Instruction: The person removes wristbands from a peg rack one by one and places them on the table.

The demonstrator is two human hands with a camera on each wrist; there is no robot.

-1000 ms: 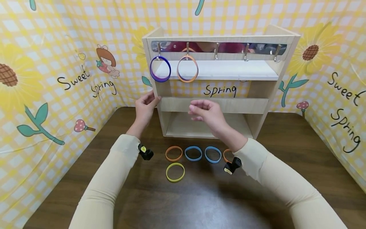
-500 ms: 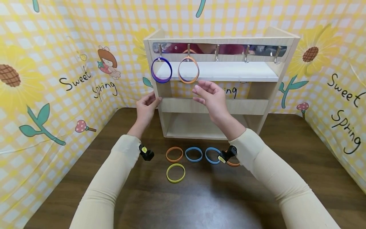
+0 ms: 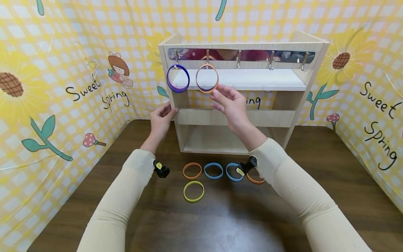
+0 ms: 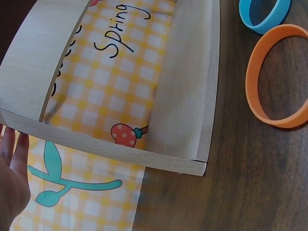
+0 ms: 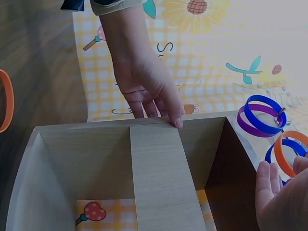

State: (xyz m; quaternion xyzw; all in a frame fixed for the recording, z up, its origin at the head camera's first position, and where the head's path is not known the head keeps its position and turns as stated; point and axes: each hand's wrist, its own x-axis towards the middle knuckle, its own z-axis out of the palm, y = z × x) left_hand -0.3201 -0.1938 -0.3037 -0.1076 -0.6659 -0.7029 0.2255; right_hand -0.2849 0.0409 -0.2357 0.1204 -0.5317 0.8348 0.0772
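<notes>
My left hand (image 3: pixel 160 120) grips the left side panel of a pale wooden shelf (image 3: pixel 201 117), with the thumb over its front edge. From the leftmost hook of a metal hook rail (image 3: pixel 255 55) hang blue and purple wristbands (image 3: pixel 178 91). An orange wristband (image 3: pixel 217 77) hangs on the second hook, and the right wrist view shows a blue wristband (image 5: pixel 288 141) with it. The fingertips of my right hand (image 3: pixel 234 108) touch or nearly touch the lower right of this orange wristband, fingers extended. Whether they pinch it is hidden.
On the brown table before the shelf lie an orange wristband (image 3: pixel 192 179), two blue ones, one of them here (image 3: pixel 213 177), another orange one (image 3: pixel 255 182) partly behind my right wrist camera, and a yellow wristband (image 3: pixel 193 201). Three bare hooks are on the rail's right. Checked cloth (image 3: pixel 78 52) surrounds the table.
My right hand has risen from in front of the shelf's middle board to the bottom of the hanging orange wristband. My left hand has stayed on the shelf's side.
</notes>
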